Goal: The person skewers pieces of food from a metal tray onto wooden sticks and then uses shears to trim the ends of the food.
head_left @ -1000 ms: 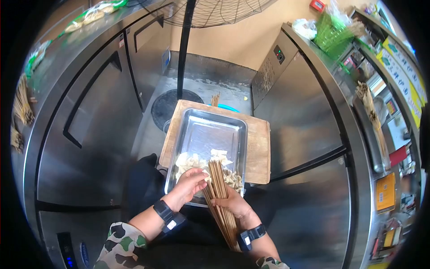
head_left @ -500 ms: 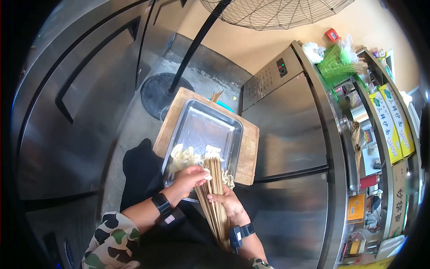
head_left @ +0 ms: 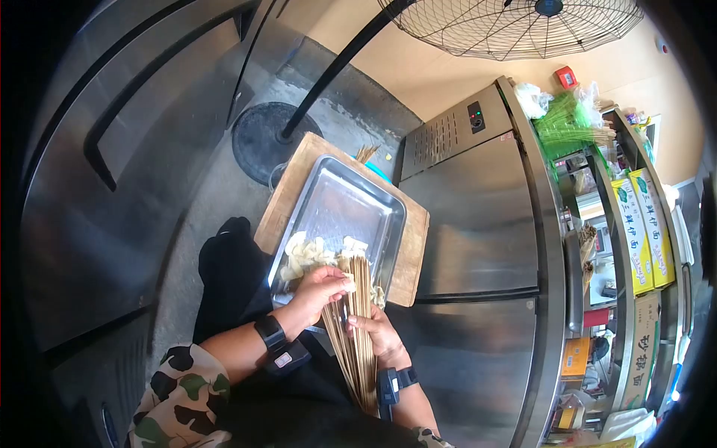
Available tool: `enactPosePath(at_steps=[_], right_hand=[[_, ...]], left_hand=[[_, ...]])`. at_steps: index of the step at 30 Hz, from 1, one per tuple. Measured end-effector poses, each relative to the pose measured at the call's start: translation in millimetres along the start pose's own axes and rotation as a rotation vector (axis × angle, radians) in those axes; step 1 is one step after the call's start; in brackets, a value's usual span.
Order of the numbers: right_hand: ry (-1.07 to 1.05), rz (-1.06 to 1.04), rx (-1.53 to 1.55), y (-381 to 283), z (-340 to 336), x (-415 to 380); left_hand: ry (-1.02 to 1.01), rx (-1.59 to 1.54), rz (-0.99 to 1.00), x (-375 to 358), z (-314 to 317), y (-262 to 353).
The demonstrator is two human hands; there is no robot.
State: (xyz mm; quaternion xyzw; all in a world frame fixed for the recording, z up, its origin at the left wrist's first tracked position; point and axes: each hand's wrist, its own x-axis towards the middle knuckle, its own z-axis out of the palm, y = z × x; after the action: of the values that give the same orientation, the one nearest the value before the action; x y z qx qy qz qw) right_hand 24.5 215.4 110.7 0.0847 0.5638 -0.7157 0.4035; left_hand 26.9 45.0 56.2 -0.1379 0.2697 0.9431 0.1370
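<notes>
A thick bundle of bamboo skewers lies in the grip of my right hand, its long ends running down toward my lap. Pale slices of food cluster at the upper tips of the bundle. My left hand pinches a small pale slice between thumb and fingertips, right beside the skewers. Just above that hand, loose pale slices are heaped in the near left part of a metal tray. More pale pieces show at the bundle's right side.
The tray rests on a wooden board. A standing fan has its round base behind the board. Steel cabinets flank me, including a refrigerator on the right. Shelves farther right hold yellow boxes and green-wrapped skewers.
The view has shifted slightly, bringing more of the fan into sight. My left hand stays at the skewers with its pinched slice, and my right hand keeps its grip on the bundle.
</notes>
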Motion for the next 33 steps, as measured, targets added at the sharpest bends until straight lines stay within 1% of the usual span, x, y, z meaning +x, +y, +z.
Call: enactPosePath(at_steps=[3,7,8,11,12,15,18,21,24,27,30,33], right_hand=[[0.019,0.008,-0.021,-1,-2,1],[0.017,0.002,0.026,-1,-5,1],[0.010,-0.004,0.045,-1,-6,1],[-0.016,-0.015,0.044,0,-12,3],[-0.023,-0.003,0.034,2,-14,5],[-0.060,-0.003,0.054,3,-16,5],[-0.065,-0.006,0.049,3,-16,6],[-0.056,0.006,0.049,1,-14,5],[-0.069,0.010,0.077,3,-14,6],[-0.040,0.013,0.098,0,-4,4],[-0.029,-0.001,0.085,3,-7,7],[-0.015,-0.020,0.009,6,-13,7]], left_hand=[[-0.005,0.161,0.084,-1,0,-9],[0.046,0.081,0.097,-14,11,-7],[0.019,0.014,0.131,-16,11,-10],[-0.041,0.136,0.245,-8,5,-18],[-0.013,0.120,0.252,-8,6,-16],[-0.029,0.170,0.311,-5,8,-18],[0.015,0.247,0.380,-5,11,-19],[0.015,0.265,0.406,-2,8,-22],[0.065,0.305,0.460,-4,12,-23],[0.106,0.336,0.464,-8,16,-18],[0.156,0.394,0.532,-4,17,-20],[0.112,0.509,0.599,-2,12,-22]])
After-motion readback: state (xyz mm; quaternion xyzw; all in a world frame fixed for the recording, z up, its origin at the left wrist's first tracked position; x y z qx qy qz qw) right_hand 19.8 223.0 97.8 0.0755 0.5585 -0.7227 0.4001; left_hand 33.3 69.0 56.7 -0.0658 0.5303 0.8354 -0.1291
